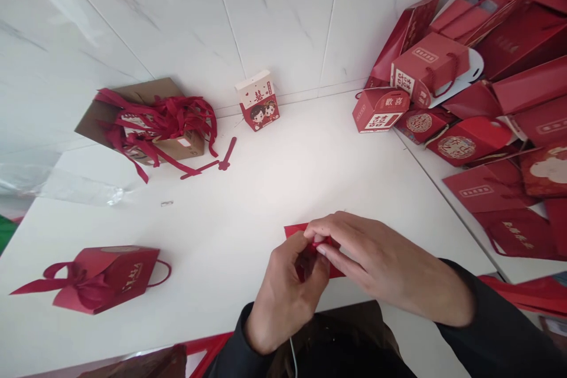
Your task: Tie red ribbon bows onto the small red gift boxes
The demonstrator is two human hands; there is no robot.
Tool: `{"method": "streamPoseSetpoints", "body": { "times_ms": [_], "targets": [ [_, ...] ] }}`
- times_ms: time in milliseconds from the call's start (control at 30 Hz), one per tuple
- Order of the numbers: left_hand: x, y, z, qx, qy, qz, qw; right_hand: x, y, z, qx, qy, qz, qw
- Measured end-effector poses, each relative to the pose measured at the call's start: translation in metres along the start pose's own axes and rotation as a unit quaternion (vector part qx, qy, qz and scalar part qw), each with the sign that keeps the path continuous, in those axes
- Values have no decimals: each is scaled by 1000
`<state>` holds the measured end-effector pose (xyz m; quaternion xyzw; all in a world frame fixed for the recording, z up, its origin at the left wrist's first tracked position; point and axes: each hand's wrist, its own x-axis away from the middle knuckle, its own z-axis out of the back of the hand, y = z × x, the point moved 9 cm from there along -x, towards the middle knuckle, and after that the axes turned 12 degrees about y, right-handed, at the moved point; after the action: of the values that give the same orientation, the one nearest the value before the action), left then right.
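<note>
Both of my hands meet near the table's front edge, over a red card piece (292,228) that they mostly cover. Fingers and thumb of my left hand (292,283) are closed in a pinch. My right hand (367,248) reaches in from the right, its fingertips pressed against the left ones. Between the fingertips shows a small red strip (322,242), perhaps cord or ribbon; its full shape is hidden.
Left lies a red gift box (119,277) with a ribbon bow and cord handle. Behind it, a cardboard box (172,91) overflows with red ribbons (177,118). A small printed box (259,100) stands by the wall. Several red gift boxes (456,142) crowd the right side.
</note>
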<state>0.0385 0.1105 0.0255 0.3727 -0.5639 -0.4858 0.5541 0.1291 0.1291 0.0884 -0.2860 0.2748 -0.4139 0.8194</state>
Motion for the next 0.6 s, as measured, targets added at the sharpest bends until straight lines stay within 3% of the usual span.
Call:
{"method": "streamPoseSetpoints", "body": {
  "times_ms": [200, 367, 600],
  "targets": [
    [-5, -12, 9, 8, 49, 28, 998, 1, 15, 7, -45, 48, -43, 997],
    [-7, -13, 12, 11, 52, 32, 998, 1, 32, 0, -64, 36, -119, 990],
    [-8, -14, 16, 45, 68, 72, 994, 5, 39, -2, -90, 57, -174, 979]
  ]
}}
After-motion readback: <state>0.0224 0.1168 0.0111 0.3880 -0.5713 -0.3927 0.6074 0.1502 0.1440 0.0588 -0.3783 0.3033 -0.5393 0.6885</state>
